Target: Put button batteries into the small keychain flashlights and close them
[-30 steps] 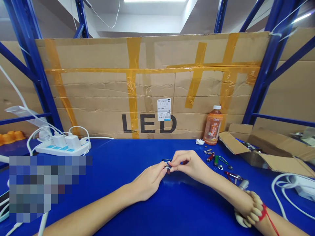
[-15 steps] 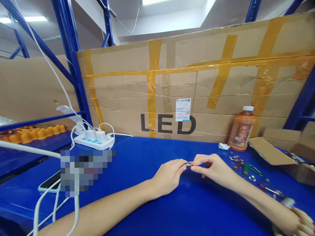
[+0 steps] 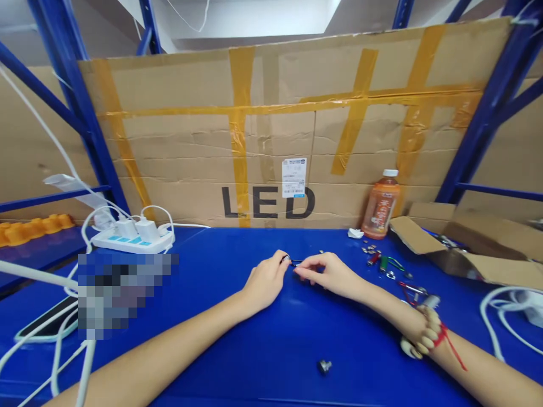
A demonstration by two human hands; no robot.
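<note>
My left hand (image 3: 263, 285) is closed, with thumb and fingertips pinching a small dark-and-silver metal part (image 3: 287, 259). A thin dark piece sticks out of that grip towards the right. My right hand (image 3: 328, 273) meets it there, thumb and forefinger pinched together near its end. What exactly sits between the right fingertips is too small to make out. Both hands are held over the blue tabletop (image 3: 254, 362). Closer to me lies a separate small dark metal fitting (image 3: 324, 366), touched by neither hand.
Right of my hands lie a green-handled tool (image 3: 391, 263), a red-handled tool (image 3: 409, 294) and several small metal pieces. Behind them stand an orange drink bottle (image 3: 380, 206) and an open cardboard box (image 3: 500, 270). A white power strip (image 3: 131, 242) and loose cables occupy the left.
My view has swung right and slightly down. My hands still work close together, and a thin dark piece now shows between them. The small metal fitting on the near tabletop was not visible before.
</note>
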